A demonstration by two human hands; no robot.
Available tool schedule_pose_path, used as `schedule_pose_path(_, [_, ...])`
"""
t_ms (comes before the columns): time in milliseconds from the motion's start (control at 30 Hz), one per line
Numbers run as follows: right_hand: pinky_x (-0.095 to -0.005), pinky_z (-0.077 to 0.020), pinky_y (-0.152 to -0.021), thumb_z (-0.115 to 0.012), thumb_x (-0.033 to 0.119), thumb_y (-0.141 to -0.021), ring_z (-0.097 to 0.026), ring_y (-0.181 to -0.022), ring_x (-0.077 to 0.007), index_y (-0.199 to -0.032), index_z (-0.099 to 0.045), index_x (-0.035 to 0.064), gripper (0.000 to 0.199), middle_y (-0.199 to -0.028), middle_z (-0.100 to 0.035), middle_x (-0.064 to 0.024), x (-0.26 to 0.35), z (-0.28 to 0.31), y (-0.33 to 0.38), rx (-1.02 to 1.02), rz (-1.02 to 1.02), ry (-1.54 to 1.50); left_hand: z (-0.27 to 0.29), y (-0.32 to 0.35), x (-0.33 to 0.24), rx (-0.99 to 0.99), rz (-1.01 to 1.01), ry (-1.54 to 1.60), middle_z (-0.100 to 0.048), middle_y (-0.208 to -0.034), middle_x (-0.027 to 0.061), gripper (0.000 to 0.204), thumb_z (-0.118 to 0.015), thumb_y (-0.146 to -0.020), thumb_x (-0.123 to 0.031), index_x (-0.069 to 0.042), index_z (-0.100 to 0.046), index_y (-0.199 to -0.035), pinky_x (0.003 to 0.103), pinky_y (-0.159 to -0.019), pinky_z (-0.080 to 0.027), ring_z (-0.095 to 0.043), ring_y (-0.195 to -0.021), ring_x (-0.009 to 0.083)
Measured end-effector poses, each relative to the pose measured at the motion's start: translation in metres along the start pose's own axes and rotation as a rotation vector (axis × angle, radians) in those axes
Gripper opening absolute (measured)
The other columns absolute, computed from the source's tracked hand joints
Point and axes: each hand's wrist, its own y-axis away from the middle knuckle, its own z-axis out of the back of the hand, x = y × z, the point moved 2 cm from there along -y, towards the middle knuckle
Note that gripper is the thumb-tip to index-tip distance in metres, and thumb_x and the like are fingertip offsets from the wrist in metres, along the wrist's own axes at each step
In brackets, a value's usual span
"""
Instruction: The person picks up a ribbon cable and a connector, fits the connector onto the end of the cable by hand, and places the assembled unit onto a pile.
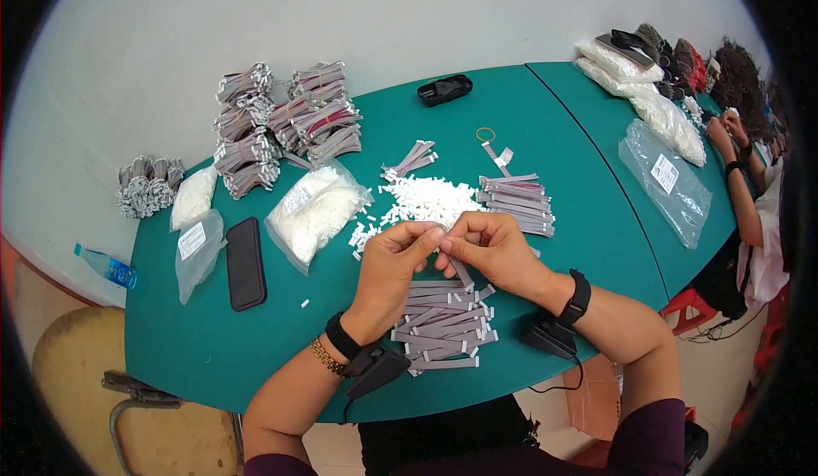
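My left hand [394, 259] and my right hand [492, 250] meet over the table, fingertips pinched close together. A flat grey ribbon cable [462, 273] hangs below my right fingers, which grip its upper part. What my left fingertips pinch is hidden by the fingers. Just beyond my hands spreads a heap of small white plastic connectors [430, 199]. Below them lies a loose pile of grey ribbon cables [443, 327] with white ends. To the right of the heap, a stack of ribbon cables [517, 203] lies side by side.
Bundled cables [247, 131] are piled at the back left. Bags of white connectors [315, 212] and a dark phone [246, 263] lie on the green table [332, 382]. A black pouch [445, 90] sits at the back. On the right, another person's arms [740, 173] reach over the table.
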Motion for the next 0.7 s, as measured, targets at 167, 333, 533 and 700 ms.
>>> schedule_pose_path(167, [-0.0193, -0.0453, -0.057, -0.055, 0.008, -0.089, -0.060, -0.066, -0.0079, -0.081, -0.056, -0.0008, 0.012, -0.076, -0.065, -0.0068, -0.0018, 0.0001, 0.0014, -0.013, -0.014, 0.000, -0.0052, 0.0028, -0.0048, 0.007, -0.023, -0.002, -0.060, -0.075, -0.0006, 0.015, -0.060, -0.086, -0.015, -0.002, -0.063, -0.092, 0.018, -0.057, -0.035, -0.050, -0.063, 0.0034])
schedule_pose_path(333, [-0.0190, -0.0452, -0.057, -0.054, 0.008, -0.089, -0.060, -0.066, -0.0073, -0.082, -0.056, -0.0008, 0.012, -0.076, -0.065, -0.0061, -0.0035, -0.0007, 0.0006, -0.016, 0.002, 0.021, -0.0030, 0.0020, -0.0027, -0.008, 0.011, 0.001, -0.061, -0.080, 0.0009, 0.014, -0.060, -0.086, -0.014, -0.002, -0.062, -0.091, 0.019, -0.058, -0.036, -0.050, -0.065, 0.0055])
schedule_pose_path(533, [-0.0187, -0.0454, -0.058, -0.052, 0.010, -0.091, -0.059, -0.066, -0.0070, -0.086, -0.058, -0.0011, 0.014, -0.075, -0.064, -0.0056, -0.0023, -0.0001, 0.0007, -0.006, 0.012, 0.023, 0.0010, 0.0003, 0.0014, -0.025, 0.051, -0.006, -0.062, -0.081, 0.0023, 0.015, -0.060, -0.086, -0.014, -0.002, -0.061, -0.094, 0.020, -0.059, -0.036, -0.052, -0.067, 0.0072])
schedule_pose_path(700, [-0.0187, -0.0455, -0.058, -0.052, 0.011, -0.091, -0.059, -0.066, -0.0071, -0.086, -0.058, -0.0012, 0.015, -0.076, -0.064, -0.0057, -0.0011, 0.0005, 0.0032, -0.018, 0.030, 0.008, 0.0011, 0.0006, 0.0019, 0.002, 0.063, 0.003, -0.062, -0.081, 0.0028, 0.015, -0.059, -0.086, -0.015, -0.001, -0.061, -0.094, 0.020, -0.059, -0.036, -0.054, -0.068, 0.0079])
